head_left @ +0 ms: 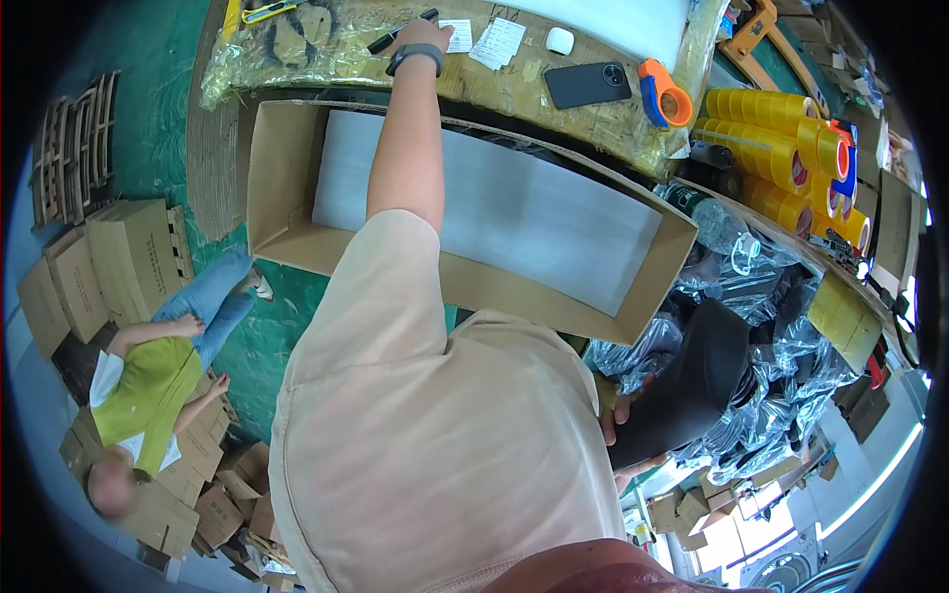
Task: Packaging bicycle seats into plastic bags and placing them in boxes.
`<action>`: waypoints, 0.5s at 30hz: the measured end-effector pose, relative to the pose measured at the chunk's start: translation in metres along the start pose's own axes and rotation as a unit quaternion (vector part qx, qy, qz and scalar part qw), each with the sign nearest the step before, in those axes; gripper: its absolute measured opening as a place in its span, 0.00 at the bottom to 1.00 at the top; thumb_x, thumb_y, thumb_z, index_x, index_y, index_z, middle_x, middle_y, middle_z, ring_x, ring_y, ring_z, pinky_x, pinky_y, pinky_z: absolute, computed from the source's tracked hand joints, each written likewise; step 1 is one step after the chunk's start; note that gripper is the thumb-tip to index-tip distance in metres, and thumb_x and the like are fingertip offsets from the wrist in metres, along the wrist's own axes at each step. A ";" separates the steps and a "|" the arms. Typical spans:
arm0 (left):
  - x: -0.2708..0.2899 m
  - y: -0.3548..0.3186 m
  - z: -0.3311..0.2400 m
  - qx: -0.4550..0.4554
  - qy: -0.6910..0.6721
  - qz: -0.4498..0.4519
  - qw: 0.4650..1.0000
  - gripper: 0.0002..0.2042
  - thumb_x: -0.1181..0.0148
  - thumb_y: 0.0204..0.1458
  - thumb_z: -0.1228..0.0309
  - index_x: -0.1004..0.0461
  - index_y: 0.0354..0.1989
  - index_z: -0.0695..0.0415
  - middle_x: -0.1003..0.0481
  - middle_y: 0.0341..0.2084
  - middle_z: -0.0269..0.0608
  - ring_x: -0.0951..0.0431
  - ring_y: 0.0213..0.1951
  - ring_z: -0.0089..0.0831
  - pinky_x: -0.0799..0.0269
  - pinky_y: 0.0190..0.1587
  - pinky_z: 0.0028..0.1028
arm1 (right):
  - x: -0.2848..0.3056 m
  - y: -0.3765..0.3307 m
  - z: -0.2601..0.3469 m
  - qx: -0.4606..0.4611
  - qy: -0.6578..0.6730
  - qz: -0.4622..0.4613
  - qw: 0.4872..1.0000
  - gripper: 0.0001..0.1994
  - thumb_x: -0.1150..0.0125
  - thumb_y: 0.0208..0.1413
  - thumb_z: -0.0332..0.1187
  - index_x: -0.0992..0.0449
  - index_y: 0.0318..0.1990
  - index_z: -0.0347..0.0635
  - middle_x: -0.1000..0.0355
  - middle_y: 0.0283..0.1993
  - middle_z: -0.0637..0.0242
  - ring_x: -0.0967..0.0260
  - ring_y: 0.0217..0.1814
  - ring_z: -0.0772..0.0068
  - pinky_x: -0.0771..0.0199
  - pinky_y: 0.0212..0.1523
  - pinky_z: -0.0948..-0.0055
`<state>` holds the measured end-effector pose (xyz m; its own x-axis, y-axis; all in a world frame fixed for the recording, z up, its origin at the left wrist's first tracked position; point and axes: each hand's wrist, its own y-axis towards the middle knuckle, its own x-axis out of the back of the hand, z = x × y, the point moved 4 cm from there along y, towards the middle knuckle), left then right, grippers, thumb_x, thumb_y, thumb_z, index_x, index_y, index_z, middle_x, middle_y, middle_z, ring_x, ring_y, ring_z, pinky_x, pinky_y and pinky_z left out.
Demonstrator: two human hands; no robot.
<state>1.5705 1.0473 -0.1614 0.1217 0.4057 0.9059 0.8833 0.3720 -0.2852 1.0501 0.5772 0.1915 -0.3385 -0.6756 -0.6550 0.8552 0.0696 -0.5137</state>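
We are reaching our left hand (pixel 423 36) far forward over the open cardboard box (pixel 277 168) to the worktable (pixel 514 84) beyond it. The fingers are pressing together around a black marker pen (pixel 400 32), which is lying low and slanted against the tabletop just left of 2 small white paper slips (pixel 497 42). A dark band (pixel 414 55) is sitting on that wrist.

The box is lying open below our arm, and a pale sheet (pixel 534 217) is covering its floor. It is resting between the table edge and our body.

Our right hand (pixel 623 435) is hanging low at our side, near the lower right. Its fingers are curling around the edge of a dark, soft-looking black item (pixel 692 385), gripping it from beneath. This item is touching a heap of clear plastic-wrapped dark goods (pixel 781 395).

On the table, right of the paper slips, we are seeing a small white case (pixel 560 41), a black phone (pixel 587 84) lying face down, and an orange and blue tape dispenser (pixel 662 91). Further right, a row of yellow tape rolls (pixel 771 148) is lying stacked.

At the left, another person in a green top (pixel 148 395) and blue jeans is sitting on the green floor (pixel 148 59) among small cardboard cartons (pixel 129 257).
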 end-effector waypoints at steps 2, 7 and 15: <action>0.014 -0.021 -0.013 0.014 -0.004 -0.022 1.000 0.26 0.38 0.65 0.44 0.10 0.48 0.55 0.13 0.50 0.55 0.12 0.50 0.54 0.17 0.56 0.50 | 0.001 0.002 0.000 0.000 0.000 -0.004 1.000 0.58 0.18 0.50 0.66 0.44 0.79 0.44 0.30 0.55 0.57 0.29 0.42 0.64 0.27 0.45 0.66; 0.029 -0.064 -0.073 -0.085 -0.007 -0.062 0.994 0.22 0.31 0.62 0.49 0.12 0.46 0.58 0.13 0.47 0.58 0.13 0.51 0.54 0.16 0.55 0.49 | -0.001 0.013 -0.007 -0.019 0.008 0.006 1.000 0.58 0.18 0.50 0.66 0.44 0.79 0.44 0.29 0.55 0.57 0.29 0.42 0.64 0.26 0.45 0.66; -0.037 -0.045 -0.128 -0.083 0.079 -0.010 0.993 0.28 0.32 0.65 0.56 0.26 0.69 0.58 0.25 0.64 0.57 0.21 0.63 0.51 0.24 0.65 0.50 | 0.000 0.024 -0.002 -0.059 0.005 0.014 0.998 0.58 0.18 0.50 0.66 0.43 0.78 0.44 0.29 0.54 0.57 0.29 0.42 0.64 0.26 0.45 0.67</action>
<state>1.5838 0.9091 -0.1418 0.1608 0.2591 0.9524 0.9470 0.2315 -0.2229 1.0697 0.5803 0.1784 -0.3201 -0.6652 -0.6746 0.8123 0.1739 -0.5568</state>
